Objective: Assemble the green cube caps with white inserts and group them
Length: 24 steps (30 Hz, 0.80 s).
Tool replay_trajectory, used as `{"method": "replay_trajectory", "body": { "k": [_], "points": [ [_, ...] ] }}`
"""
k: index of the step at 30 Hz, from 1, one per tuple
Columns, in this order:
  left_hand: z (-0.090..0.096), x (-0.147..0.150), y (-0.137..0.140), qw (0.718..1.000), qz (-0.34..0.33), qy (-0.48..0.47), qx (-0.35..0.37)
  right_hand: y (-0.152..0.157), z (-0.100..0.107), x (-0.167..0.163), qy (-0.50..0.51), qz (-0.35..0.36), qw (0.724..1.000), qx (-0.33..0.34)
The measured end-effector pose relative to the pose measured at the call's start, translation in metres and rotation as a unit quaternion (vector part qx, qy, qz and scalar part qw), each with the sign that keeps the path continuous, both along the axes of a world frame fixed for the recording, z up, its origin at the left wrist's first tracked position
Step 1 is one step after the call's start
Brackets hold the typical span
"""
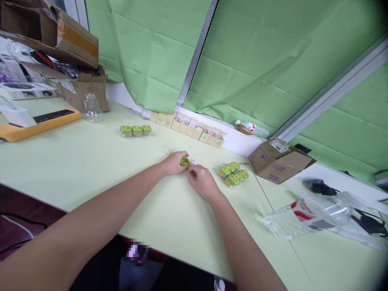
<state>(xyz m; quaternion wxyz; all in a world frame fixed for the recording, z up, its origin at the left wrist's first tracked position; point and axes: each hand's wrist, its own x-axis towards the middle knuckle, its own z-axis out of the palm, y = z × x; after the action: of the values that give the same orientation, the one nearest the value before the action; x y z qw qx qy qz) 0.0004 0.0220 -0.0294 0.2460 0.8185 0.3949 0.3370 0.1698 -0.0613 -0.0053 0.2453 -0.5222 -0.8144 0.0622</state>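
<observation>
My left hand (176,162) is wrapped round a small green cup-like piece (184,161), its hollow side facing up. Close beside it, my right hand (200,178) is closed in a pinch, and whatever lies between its fingertips is too small to make out. A whitish bit (194,162) shows just beyond the right fingers. Behind my left hand stands a small clear cup (168,148) with a yellow sticker. To the right are rows of clear cups with green lids (233,173), and three more green-lidded cups (136,130) stand at the back left.
Along the wall runs a row of small cardboard boxes (190,128). A carton (279,161) and a large plastic bottle (303,216) are on the right. At left lie a yellow-edged power strip (57,118), a clear plastic jar (92,108) and stacked cartons (83,91).
</observation>
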Motion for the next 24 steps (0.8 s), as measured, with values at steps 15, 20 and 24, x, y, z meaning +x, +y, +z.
{"method": "replay_trajectory", "body": {
  "k": [15, 20, 24],
  "points": [
    [0.007, 0.001, -0.006, 0.999, -0.019, -0.025, 0.008, -0.003, 0.005, 0.002, 0.021, -0.071, 0.997, -0.038],
    [0.008, 0.006, -0.008, 0.997, -0.031, -0.065, 0.041, 0.005, 0.005, 0.003, 0.16, -0.097, 0.982, 0.036],
    [0.013, 0.014, -0.015, 0.991, -0.046, -0.104, 0.071, 0.008, 0.004, 0.002, 0.261, -0.121, 0.957, 0.027]
  ]
}}
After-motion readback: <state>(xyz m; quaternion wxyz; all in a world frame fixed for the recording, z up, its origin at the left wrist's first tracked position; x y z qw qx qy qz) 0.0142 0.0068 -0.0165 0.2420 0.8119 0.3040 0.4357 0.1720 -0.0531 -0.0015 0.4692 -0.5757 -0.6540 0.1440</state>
